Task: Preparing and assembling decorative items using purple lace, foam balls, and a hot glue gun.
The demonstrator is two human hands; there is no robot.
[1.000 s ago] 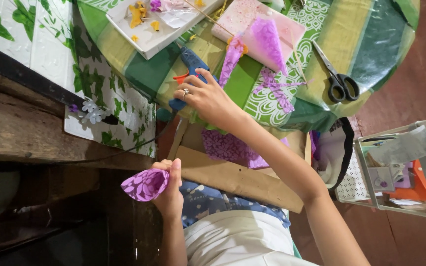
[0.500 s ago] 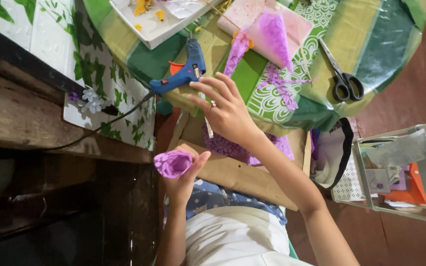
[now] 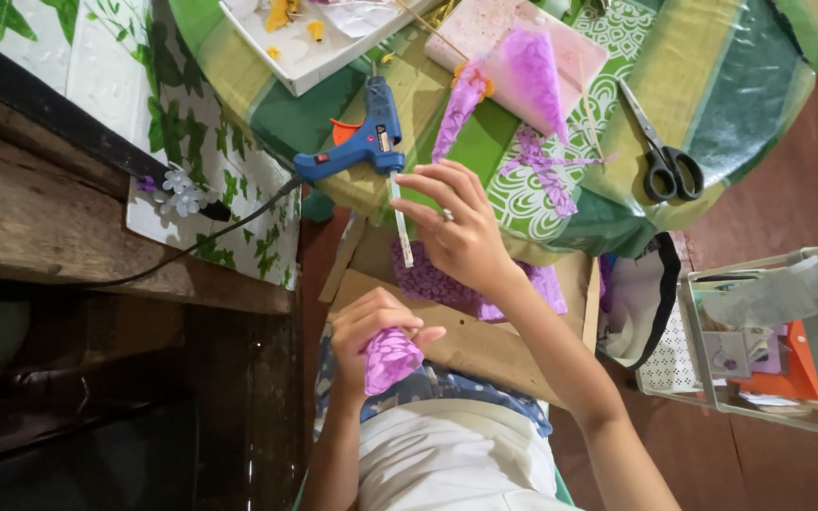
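Note:
My right hand (image 3: 461, 237) pinches a pale glue stick (image 3: 401, 227) that sticks out of the back of a blue glue gun (image 3: 364, 142). The gun lies at the edge of a round table under a green and yellow cloth (image 3: 740, 85). My left hand (image 3: 371, 326) is closed around a rolled purple patterned cone (image 3: 388, 360), held over my lap below the table edge. More purple cones (image 3: 527, 80) and purple scraps lie on the table beside a pink sheet.
Black-handled scissors (image 3: 660, 156) lie on the cloth to the right. A white tray (image 3: 300, 57) with yellow bits sits at the table's top. A brown cardboard piece (image 3: 485, 345) with purple paper rests on my lap. A wire shelf (image 3: 769, 341) of supplies stands at right, a wooden ledge at left.
My right hand has gone from the glue gun's body to the glue stick at its back. My left hand has carried the purple cone right and lower, closer to my lap.

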